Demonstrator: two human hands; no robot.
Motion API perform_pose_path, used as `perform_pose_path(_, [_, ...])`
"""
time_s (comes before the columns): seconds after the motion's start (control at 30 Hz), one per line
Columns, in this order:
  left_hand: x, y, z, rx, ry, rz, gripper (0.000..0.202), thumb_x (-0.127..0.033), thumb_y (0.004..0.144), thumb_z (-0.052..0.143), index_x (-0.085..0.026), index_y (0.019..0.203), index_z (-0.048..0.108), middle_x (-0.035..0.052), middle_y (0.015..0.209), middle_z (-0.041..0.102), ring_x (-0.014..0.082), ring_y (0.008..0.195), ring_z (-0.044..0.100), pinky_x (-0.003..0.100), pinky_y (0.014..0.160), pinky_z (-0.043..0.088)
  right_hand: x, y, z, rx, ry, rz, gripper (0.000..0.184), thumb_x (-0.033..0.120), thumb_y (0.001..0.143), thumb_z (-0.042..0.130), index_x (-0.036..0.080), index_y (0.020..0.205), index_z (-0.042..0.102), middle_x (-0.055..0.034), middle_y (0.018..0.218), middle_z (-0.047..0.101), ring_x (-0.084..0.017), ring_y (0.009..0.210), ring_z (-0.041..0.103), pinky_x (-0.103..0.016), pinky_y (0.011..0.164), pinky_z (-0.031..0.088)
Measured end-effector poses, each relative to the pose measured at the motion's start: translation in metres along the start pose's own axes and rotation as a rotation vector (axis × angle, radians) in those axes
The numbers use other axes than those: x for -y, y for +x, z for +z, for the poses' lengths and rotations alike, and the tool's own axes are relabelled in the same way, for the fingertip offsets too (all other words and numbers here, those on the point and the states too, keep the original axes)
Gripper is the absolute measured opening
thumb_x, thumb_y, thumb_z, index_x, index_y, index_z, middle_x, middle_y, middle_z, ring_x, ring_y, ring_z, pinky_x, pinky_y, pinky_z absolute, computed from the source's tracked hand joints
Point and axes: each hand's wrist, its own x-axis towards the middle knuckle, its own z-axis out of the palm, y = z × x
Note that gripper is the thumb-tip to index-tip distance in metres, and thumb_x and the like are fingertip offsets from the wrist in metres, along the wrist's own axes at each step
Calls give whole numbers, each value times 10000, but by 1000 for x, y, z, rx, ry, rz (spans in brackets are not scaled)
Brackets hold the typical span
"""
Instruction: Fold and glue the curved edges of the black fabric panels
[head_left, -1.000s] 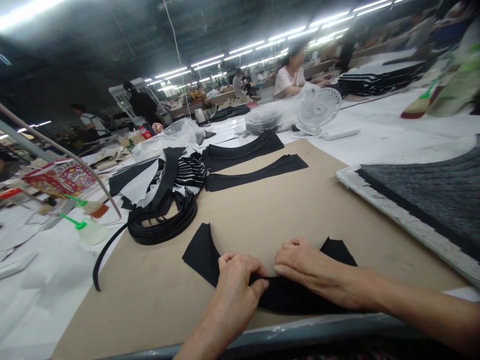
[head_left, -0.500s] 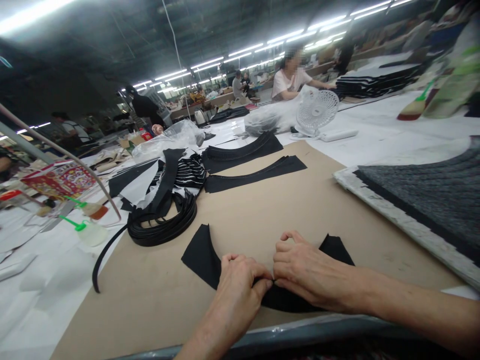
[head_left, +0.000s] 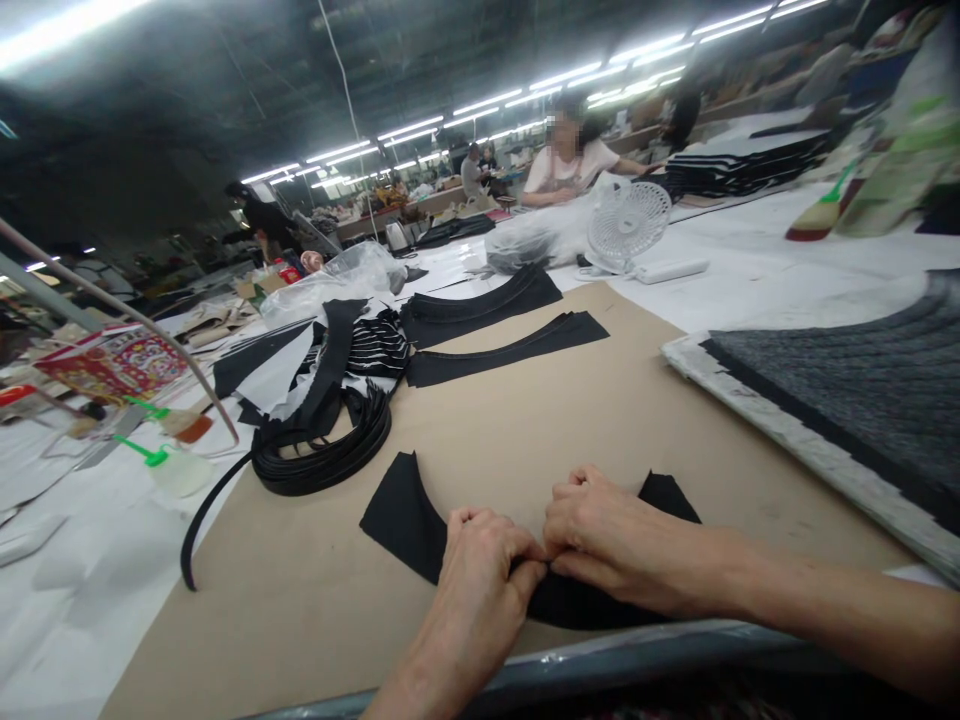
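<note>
A curved black fabric piece (head_left: 401, 515) lies on the brown cardboard sheet (head_left: 570, 400) near the table's front edge. My left hand (head_left: 484, 560) is closed, its fingers pinching the middle of the piece's inner edge. My right hand (head_left: 600, 535) is closed beside it, thumb and fingers pressed on the same edge; the two hands touch at the fingertips. The fabric's two ends stick out to the left and right of my hands.
A coil of black strap (head_left: 322, 455) and striped fabric (head_left: 379, 345) lie behind, with stacks of black curved pieces (head_left: 487, 295). A white fan (head_left: 626, 220), glue bottles (head_left: 176, 470) at left, a grey mat (head_left: 847, 370) at right. A person in white sits at the far table.
My hands have drawn together on the fabric's inner edge until their fingertips meet. The right hand's fingers have curled from lying flat into a pinch.
</note>
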Motion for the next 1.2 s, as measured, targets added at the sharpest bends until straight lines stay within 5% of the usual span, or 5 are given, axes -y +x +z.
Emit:
perform_pose_path(0.17, [-4,-1,1,-35,82,63,194,-135,857,582,-266,777,701,-41,782,701,152,828,608,393,940,303,-2,0,10,-111,-76,-29,124,122,841,548,191,738,554,-13,747,613,-195,784,515,-366,767,303])
perform_pose_path(0.43, [2,-2,0,-59,35,6,155,-118,818,621,-226,717,665,-48,754,677,143,828,611,400,974,280,-9,-16,2,-51,167,75,120,330,927,590,224,963,634,-7,960,659,-202,927,561,-372,861,325])
perform_pose_path(0.6, [4,-2,0,-58,-62,-17,128,-121,789,618,-219,712,647,-58,759,670,145,821,605,401,973,277,-11,-14,2,-30,115,48,292,254,1012,398,199,793,583,0,816,635,-174,787,551,-365,799,323])
perform_pose_path(0.9, [9,-1,7,-84,-112,-22,124,-124,764,602,-223,708,652,-53,764,674,157,820,603,432,979,264,-11,-10,7,-51,20,0,221,171,933,521,190,728,602,9,722,624,-179,772,534,-373,800,303])
perform_pose_path(1.2, [11,2,6,-18,-112,-126,122,-143,748,594,-214,669,655,-42,739,679,181,824,609,408,924,317,-21,-15,13,-84,271,165,120,118,800,665,213,870,684,22,893,685,-181,904,590,-314,842,343])
